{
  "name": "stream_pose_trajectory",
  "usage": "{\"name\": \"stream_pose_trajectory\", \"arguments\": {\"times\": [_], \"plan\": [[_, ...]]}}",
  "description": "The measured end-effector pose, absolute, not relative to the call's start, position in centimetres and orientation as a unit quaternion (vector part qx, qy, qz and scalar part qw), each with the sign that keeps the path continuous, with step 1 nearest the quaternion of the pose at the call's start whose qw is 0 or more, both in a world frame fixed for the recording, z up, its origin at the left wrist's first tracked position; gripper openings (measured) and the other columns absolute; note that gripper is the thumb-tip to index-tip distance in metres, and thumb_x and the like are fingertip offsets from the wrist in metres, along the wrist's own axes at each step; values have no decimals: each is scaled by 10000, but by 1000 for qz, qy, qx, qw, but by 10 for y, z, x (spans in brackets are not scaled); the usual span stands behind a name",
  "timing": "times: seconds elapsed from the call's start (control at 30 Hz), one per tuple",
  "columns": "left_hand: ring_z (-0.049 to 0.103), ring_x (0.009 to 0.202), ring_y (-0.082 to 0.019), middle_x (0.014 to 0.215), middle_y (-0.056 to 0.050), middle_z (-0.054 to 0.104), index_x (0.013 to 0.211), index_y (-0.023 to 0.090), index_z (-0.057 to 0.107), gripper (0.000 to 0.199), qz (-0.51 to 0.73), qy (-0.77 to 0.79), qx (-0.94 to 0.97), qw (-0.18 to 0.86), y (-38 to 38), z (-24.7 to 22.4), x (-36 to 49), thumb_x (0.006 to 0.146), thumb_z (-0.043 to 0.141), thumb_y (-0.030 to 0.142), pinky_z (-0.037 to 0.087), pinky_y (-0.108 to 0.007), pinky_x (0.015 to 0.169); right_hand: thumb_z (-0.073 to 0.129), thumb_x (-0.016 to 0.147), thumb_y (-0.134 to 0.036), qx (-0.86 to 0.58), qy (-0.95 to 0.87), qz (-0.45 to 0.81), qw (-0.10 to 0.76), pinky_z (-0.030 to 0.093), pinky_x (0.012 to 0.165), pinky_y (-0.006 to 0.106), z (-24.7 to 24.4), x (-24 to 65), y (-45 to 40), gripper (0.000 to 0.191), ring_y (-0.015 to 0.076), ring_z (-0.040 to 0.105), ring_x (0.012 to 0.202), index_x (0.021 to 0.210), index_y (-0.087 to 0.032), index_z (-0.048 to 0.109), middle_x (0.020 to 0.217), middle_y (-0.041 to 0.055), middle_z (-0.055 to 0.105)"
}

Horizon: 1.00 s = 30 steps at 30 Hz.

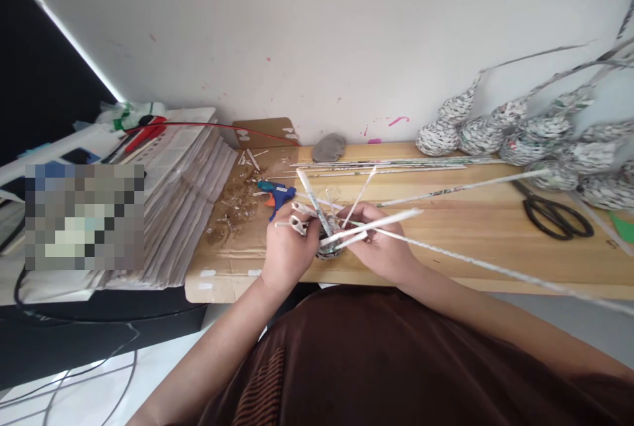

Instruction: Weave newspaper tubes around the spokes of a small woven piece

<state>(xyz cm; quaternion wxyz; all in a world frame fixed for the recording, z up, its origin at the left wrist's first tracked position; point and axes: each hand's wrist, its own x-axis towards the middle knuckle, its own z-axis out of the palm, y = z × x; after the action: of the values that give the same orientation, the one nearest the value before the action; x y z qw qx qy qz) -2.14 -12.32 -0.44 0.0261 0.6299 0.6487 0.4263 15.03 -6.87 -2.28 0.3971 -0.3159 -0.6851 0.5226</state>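
Between my hands is a small round weave of rolled newspaper (329, 253), with several paper tubes sticking out of it in all directions. My left hand (291, 248) is closed around its left side, and tube ends poke out past the fingers. My right hand (379, 248) pinches a long thin paper tube (475, 259) at the right side of the weave; this tube runs off to the lower right. The fingertips of both hands are partly hidden by the tubes. Just beyond my left hand lies a blue glue gun (282, 195).
Woven newspaper gourds (480, 135) stand at the back right, near black-handled scissors (557, 218). Loose paper tubes (396, 163) and a grey stone (329, 147) lie along the wall. On the left, a tall newspaper stack (193, 195) borders stained cardboard (222, 254) with paper scraps.
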Motion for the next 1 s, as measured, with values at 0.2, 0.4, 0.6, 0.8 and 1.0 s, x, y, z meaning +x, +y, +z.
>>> {"name": "stream_pose_trajectory", "arguments": {"times": [0.2, 0.4, 0.6, 0.8, 1.0], "plan": [[673, 810, -200, 831, -50, 720, 832, 192, 730, 150, 439, 636, 634, 31, -127, -4, -20, 849, 613, 99, 514, -320, 780, 741, 790, -279, -363, -678, 497, 402, 562, 658, 286, -18, 139, -72, 182, 180, 690, 739, 941, -221, 658, 852, 24, 724], [619, 756, -176, 764, -32, 654, 750, 188, 683, 151, 445, 631, 634, 44, -130, -6, -21, 840, 610, 90, 488, -295, 726, 774, 771, -340, -365, -648, 519, 421, 555, 655, 300, -21, 131, -69, 187, 179, 671, 700, 830, -204, 662, 782, 25, 714], [590, 725, -132, 772, 0, 603, 738, 193, 657, 173, 471, 616, 626, 83, -130, -10, -22, 831, 611, 55, 456, -243, 680, 707, 820, -288, -322, -634, 499, 495, 562, 726, 310, -26, 123, -66, 102, 177, 685, 780, 837, -209, 645, 852, 30, 719], [578, 704, -136, 711, 13, 600, 709, 195, 627, 170, 477, 601, 637, 69, -127, -7, -20, 841, 622, 87, 447, -246, 668, 658, 838, -220, -306, -665, 465, 497, 522, 660, 287, -28, 123, -65, 51, 149, 629, 707, 841, -212, 608, 794, 4, 661], [616, 769, -176, 762, -19, 656, 743, 185, 614, 148, 443, 621, 646, 31, -126, -5, -19, 862, 597, 98, 466, -298, 727, 714, 823, -299, -317, -643, 502, 484, 540, 629, 279, -26, 129, -64, 194, 135, 629, 680, 955, -221, 596, 886, 9, 673]]}}
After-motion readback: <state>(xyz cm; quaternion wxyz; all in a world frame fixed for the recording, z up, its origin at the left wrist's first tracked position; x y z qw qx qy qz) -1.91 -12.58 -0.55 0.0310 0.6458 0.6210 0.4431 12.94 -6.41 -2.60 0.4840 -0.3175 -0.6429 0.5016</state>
